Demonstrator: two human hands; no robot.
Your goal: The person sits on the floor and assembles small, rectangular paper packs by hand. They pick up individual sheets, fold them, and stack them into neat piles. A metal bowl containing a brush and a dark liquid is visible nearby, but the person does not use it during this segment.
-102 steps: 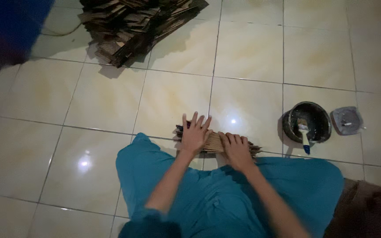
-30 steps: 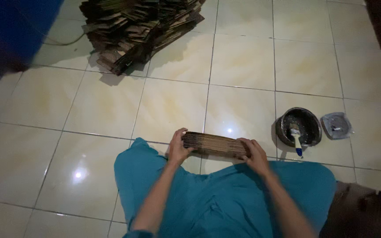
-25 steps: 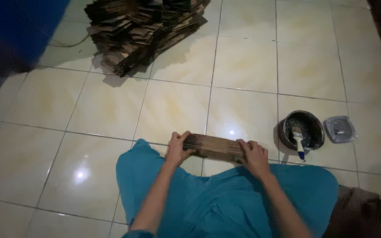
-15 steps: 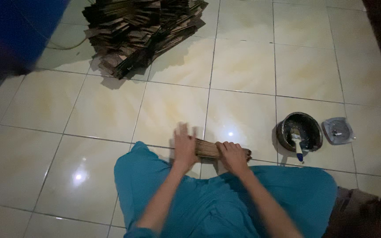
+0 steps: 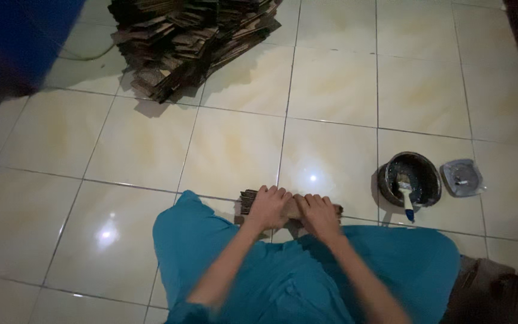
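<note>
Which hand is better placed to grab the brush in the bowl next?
Probably the right hand: it rests on the bundle of brown strips nearer the dark bowl, where the brush leans. The left hand is farther away.

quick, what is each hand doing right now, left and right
Left hand: closed over the small stack of brown strips on the floor.
Right hand: closed over the same stack, beside the left.

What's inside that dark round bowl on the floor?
A brush with a blue handle lies in the dark bowl, bristles down, handle over the rim. Whatever coats the bottom is too dark to tell.
</note>
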